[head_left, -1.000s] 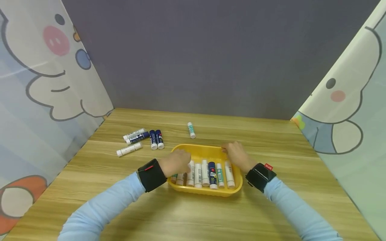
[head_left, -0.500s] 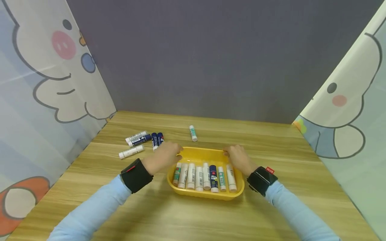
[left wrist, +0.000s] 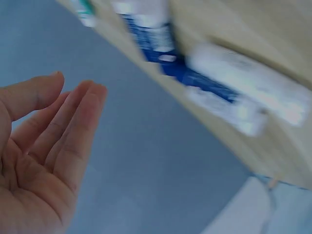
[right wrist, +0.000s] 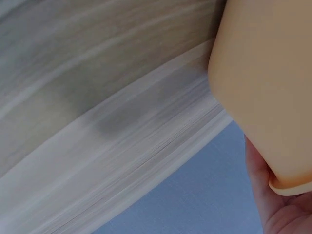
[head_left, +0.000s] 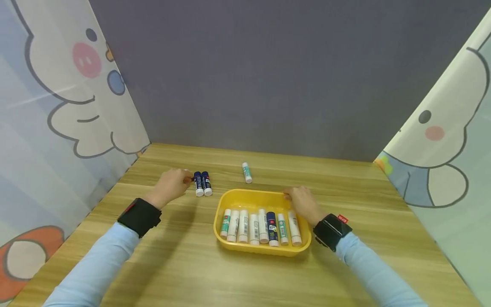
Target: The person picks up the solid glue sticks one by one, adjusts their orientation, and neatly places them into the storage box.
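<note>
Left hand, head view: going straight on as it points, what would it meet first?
Probably the nearer blue stick of the side-by-side pair just beyond the left hand; the hand's height is unclear, so it might pass over.

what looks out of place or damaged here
Nothing looks spilled or damaged. One green-and-white tube lies alone beyond the yellow tray, oddly apart from the eight tubes lined up inside it.

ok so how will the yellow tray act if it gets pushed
The yellow tray probably slides rather than tips, being low and wide. Its even, unbent rim suggests it's fairly stiff. The tubes inside look loose, so they might shift.
</note>
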Demonstrator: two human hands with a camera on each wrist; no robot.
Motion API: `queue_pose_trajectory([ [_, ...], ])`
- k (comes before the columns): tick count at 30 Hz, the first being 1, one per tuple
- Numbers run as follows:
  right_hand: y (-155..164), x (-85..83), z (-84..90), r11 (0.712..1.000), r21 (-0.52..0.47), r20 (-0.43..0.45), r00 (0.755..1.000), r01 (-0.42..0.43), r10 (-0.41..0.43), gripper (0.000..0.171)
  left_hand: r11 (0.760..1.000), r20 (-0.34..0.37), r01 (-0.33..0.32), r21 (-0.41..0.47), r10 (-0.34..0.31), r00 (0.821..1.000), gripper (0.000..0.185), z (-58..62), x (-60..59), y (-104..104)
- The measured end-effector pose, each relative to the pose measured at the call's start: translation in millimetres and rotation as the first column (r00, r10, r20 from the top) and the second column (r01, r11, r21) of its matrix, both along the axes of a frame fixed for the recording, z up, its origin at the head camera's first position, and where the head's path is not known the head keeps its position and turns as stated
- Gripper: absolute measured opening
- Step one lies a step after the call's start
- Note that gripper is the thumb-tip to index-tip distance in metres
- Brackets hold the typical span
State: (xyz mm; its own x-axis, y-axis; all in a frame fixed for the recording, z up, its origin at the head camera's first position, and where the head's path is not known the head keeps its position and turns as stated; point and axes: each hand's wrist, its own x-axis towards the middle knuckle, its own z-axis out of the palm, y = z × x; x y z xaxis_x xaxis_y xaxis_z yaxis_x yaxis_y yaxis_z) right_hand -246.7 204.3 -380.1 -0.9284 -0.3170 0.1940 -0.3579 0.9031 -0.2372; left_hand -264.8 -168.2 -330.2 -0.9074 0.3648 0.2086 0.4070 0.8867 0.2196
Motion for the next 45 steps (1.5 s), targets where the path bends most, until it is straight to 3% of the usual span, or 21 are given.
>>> queue_pose_trajectory([
  [5, -1, -1.7, -2.8, 1.000, 0.000, 0.010, 1.000, -0.007, 0.007, 0.013, 0.999, 0.030, -0.032, -0.008, 0.032, 0.999, 0.021, -11.6, -5.8, -24],
  [11, 1, -2.6, -5.1, 1.000, -0.016, 0.011, 1.000, -0.019, 0.019, 0.015, 0.998, 0.027, -0.052, -0.035, 0.053, 0.998, 0.014, -22.8, -12.0, -38],
  [21, 5, -6.2, -1.7, 1.000, -0.009, -0.018, 1.000, -0.012, 0.012, 0.015, 0.991, 0.088, -0.097, -0.096, 0.106, 0.991, 0.019, -44.9, -30.0, -47],
  [26, 4, -4.5, -3.6, 1.000, -0.018, 0.008, 1.000, -0.015, 0.015, 0.016, 0.990, 0.087, -0.107, -0.092, 0.115, 0.990, 0.009, -53.7, -33.9, -52],
  [45, 4, -6.6, -8.9, 0.998, -0.055, -0.005, 0.999, -0.036, 0.036, 0.011, 0.991, 0.164, -0.116, -0.066, 0.125, 0.979, 0.018, -63.4, -32.7, -51],
])
